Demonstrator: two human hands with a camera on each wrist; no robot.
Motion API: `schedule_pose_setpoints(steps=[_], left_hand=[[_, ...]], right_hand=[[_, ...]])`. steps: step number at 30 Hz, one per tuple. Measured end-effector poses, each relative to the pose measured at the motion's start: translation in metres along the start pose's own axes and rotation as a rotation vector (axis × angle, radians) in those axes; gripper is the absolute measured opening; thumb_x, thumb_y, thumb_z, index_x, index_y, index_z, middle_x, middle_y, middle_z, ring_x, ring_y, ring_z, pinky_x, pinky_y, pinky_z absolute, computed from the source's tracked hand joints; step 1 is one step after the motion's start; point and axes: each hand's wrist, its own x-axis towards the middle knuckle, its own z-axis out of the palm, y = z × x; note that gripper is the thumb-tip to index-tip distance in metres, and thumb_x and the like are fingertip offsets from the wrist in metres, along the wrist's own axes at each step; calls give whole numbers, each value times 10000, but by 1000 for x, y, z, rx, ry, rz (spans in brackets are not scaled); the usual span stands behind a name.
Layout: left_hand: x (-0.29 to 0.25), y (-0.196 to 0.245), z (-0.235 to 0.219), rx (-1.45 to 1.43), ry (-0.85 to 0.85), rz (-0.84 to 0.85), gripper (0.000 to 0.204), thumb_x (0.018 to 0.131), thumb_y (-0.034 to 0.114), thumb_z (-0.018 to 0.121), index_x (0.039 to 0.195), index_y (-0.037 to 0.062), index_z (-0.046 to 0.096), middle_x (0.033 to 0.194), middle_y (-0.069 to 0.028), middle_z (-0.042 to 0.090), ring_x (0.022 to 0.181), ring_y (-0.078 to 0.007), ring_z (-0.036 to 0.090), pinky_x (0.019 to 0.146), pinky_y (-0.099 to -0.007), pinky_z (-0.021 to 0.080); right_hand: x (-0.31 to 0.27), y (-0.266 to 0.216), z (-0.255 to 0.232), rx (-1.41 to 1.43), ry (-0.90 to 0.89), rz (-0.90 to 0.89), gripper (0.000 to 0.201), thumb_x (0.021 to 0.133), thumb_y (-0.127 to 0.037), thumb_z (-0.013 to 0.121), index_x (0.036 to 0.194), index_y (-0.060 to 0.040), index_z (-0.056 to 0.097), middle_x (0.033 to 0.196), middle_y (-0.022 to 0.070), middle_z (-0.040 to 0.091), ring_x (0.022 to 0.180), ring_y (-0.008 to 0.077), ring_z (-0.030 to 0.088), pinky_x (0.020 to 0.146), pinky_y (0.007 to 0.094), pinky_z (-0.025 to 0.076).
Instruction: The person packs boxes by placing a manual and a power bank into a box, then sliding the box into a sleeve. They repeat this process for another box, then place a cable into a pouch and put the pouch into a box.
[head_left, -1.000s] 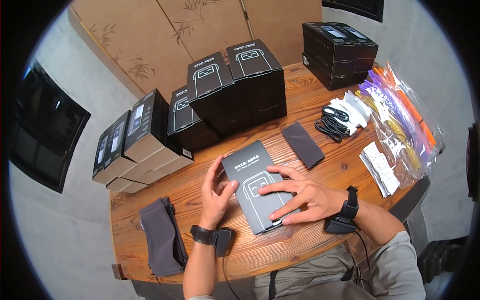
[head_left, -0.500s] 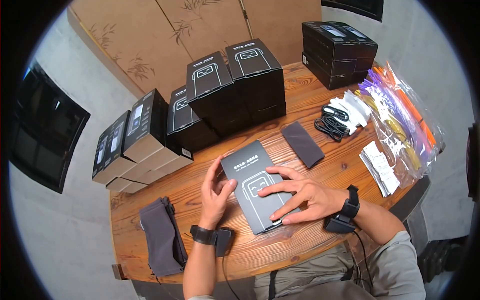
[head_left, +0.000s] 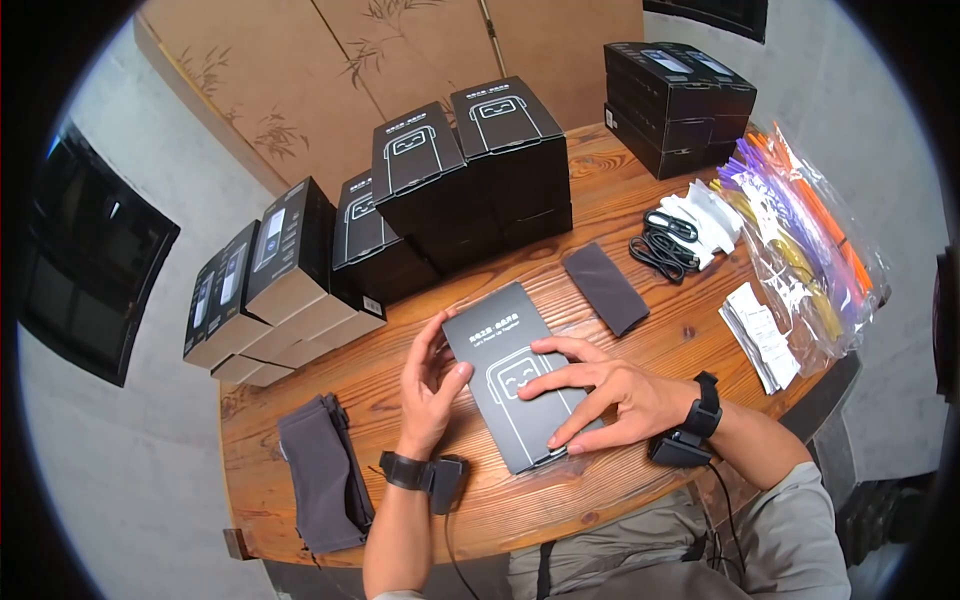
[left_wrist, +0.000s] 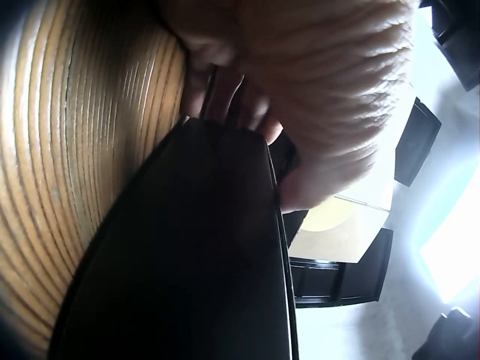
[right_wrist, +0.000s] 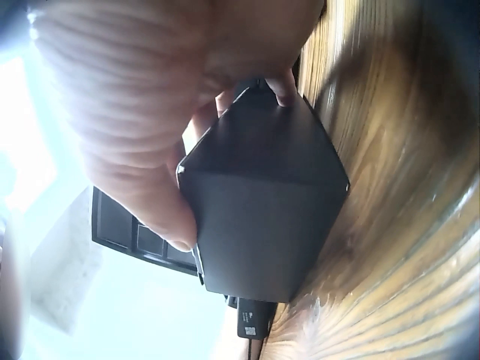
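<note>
A dark box with a smiling outline and white writing on its lid lies slanted on the table. The left hand holds its left side, thumb at the lid's edge and fingers round the far left part; the left wrist view shows fingertips beyond the box. Across the lid rest the spread fingers of the right hand, with thumb and index finger close together at the near edge. In the right wrist view, the thumb touches one edge of the box. The box's underside is hidden.
Stacked black boxes stand behind, more boxes at left and others back right. Dark cloths lie at left, a dark pouch beyond the box. Cables, papers and bagged coloured strips lie right.
The right index finger and thumb have shifted slightly at the box's near edge. The box has turned or slid very slightly toward the person; the left hand stays beside it.
</note>
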Motion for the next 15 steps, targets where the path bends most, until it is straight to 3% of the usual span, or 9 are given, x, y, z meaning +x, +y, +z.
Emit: schedule_pose_setpoints(steps=[9,15], left_hand=[[1,-2,-1,9,-11,15,657,869,117,668,1443,11,367,1466,-148,414,1296,-250,468,1072,-371,382],[1,-1,-1,2,-2,11,659,869,127,670,1442,12,368,1472,-152,409,1315,-257,453,1076,-377,378]], right_hand=[[0,0,-1,-44,-35,-21,315,692,-133,822,999,-179,771,1410,55,516,1418,374,239,1134,512,263],[-2,-2,1,-51,-20,-38,318,705,-104,808,1012,-173,765,1406,64,517,1397,381,291,1119,515,299]])
